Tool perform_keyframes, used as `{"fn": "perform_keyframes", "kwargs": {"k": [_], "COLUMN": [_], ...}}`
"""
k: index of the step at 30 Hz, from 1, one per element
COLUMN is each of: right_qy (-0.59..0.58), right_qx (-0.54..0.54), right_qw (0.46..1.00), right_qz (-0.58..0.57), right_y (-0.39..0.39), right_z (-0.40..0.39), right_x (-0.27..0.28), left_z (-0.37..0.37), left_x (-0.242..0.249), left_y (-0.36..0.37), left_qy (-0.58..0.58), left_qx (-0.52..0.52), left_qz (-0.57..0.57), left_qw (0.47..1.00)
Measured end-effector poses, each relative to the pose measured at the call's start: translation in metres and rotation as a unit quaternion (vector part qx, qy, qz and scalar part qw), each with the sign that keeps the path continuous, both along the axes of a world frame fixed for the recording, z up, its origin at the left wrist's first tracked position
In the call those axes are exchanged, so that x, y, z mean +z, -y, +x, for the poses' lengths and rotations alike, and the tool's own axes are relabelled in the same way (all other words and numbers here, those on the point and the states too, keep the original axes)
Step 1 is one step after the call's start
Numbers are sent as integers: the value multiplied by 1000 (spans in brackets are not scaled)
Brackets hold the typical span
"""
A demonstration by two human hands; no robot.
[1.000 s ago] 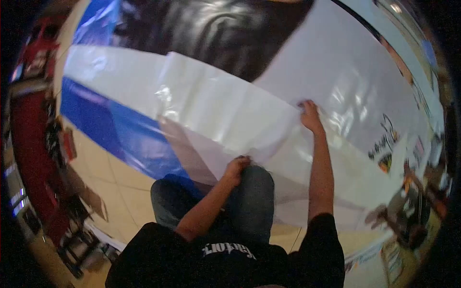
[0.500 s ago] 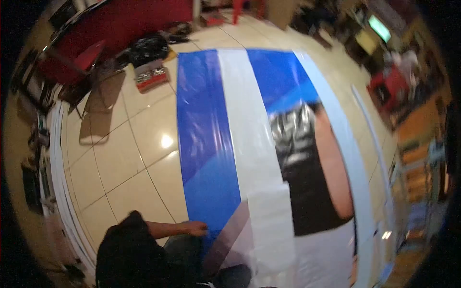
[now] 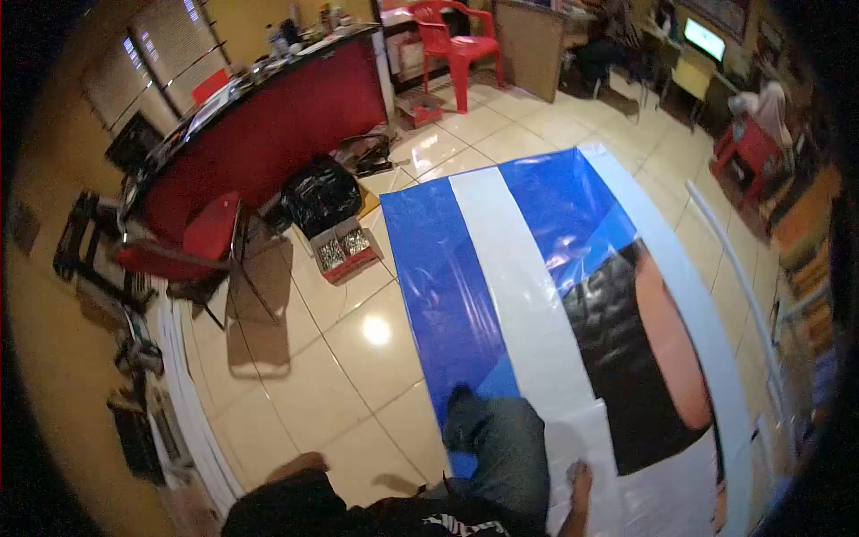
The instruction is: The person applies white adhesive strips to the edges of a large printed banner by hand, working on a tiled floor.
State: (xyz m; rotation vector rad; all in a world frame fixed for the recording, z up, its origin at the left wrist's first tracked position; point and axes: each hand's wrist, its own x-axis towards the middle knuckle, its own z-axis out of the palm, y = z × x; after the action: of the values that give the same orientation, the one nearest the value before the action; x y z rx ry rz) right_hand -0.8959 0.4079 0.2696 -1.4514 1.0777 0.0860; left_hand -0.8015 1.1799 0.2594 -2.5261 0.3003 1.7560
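A large printed vinyl banner (image 3: 456,268) lies spread on the floor, with blue, white, black and skin-toned areas. My right hand (image 3: 580,476) is low over its white part, beside a loose white strip (image 3: 582,430). The fingers look curled; a small greyish thing may be in them, too blurred to name. My left hand (image 3: 306,464) shows only as a bit of skin past the black sleeve, above the tiles and left of the banner; its fingers are not distinguishable. My bent knee in jeans (image 3: 510,447) and dark foot are over the banner's blue edge.
A red-fronted counter (image 3: 286,116) stands at the back left, with a red chair (image 3: 210,237), a black plastic bag (image 3: 322,192) and a box of small metal pieces (image 3: 347,253) near it. A red plastic chair (image 3: 461,54) stands behind. Long white tubes (image 3: 729,251) lie at right.
My view has lifted and shifted, showing more of the room. My left hand has moved off the banner to the left. My knee and foot now cover the blue edge, and my right hand has appeared.
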Motion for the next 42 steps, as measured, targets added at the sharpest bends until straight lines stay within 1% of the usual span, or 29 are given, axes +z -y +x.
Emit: {"fn": "perform_keyframes", "kwargs": {"k": [1,2,3,5,6,8,10,11,12,13,14,15,16,17,19,20,22,24,27,28,29,30,32,34,35,37,38,40,42], "right_qy": [28,33,-6,-127,-50,-102,-233,-82,60,-6,-81,-39,20,90,171,166,140,147,31,-44,-98,-89,-30,-112,-160,-293,-300,-257,-170], "right_qx": [62,199,292,373,399,364,394,446,479,433,356,309,357,389,411,411,473,550,653,660,567,429,94,50,20,148,118,186,-31], "right_qw": [997,967,934,912,904,922,881,865,811,881,929,933,919,915,894,894,869,822,736,729,801,883,981,937,905,929,933,937,973], "right_qz": [-36,-156,-207,-118,-147,-80,-122,-215,-330,-188,-65,179,164,55,-58,-58,44,-8,-178,-175,-164,-166,-166,-327,-394,-174,-159,-144,-152], "right_y": [-14,-26,-37,-66,-73,-99,-120,-146,-170,-208,-251,-274,-290,-312,-332,-332,-329,-309,-257,-233,-213,-197,-178,-170,-167,-169,-182,-180,-202], "right_z": [47,88,123,203,227,291,331,352,373,433,494,561,610,648,712,737,785,821,851,864,868,868,849,842,842,842,847,865,877], "right_x": [25,37,53,79,40,-1,-74,-120,-162,-87,-12,88,159,177,263,301,359,372,343,371,383,371,292,277,293,329,353,390,371], "left_z": [24,50,100,139,162,196,207,174,149,192,211,226,227,211,237,248,268,301,397,442,490,549,685,824,894,1035,1098,1217,1321], "left_x": [-11,50,141,173,208,248,290,255,230,320,366,405,437,463,545,575,607,627,637,635,631,622,601,582,575,561,563,571,580], "left_y": [-9,45,103,137,155,168,158,94,39,44,22,-8,-44,-83,-78,-76,-61,-32,10,15,11,11,-1,0,8,20,37,69,105], "left_qy": [-27,170,140,84,46,1,-17,-24,-26,-102,-135,-75,-16,41,148,151,111,69,31,28,28,29,34,41,48,76,95,139,175], "left_qx": [-54,248,402,416,384,361,322,242,162,221,241,210,178,412,445,476,491,473,420,398,369,342,268,198,172,124,112,97,74], "left_qz": [-23,-24,-145,-252,-259,-261,-199,-207,-217,-87,-33,-55,-82,-18,120,138,101,39,-49,-72,-90,-110,-136,-139,-137,-129,-131,-138,-159], "left_qw": [998,953,893,869,885,895,926,948,962,966,961,973,980,910,875,856,858,877,906,914,924,933,953,970,974,981,981,976,969]}}
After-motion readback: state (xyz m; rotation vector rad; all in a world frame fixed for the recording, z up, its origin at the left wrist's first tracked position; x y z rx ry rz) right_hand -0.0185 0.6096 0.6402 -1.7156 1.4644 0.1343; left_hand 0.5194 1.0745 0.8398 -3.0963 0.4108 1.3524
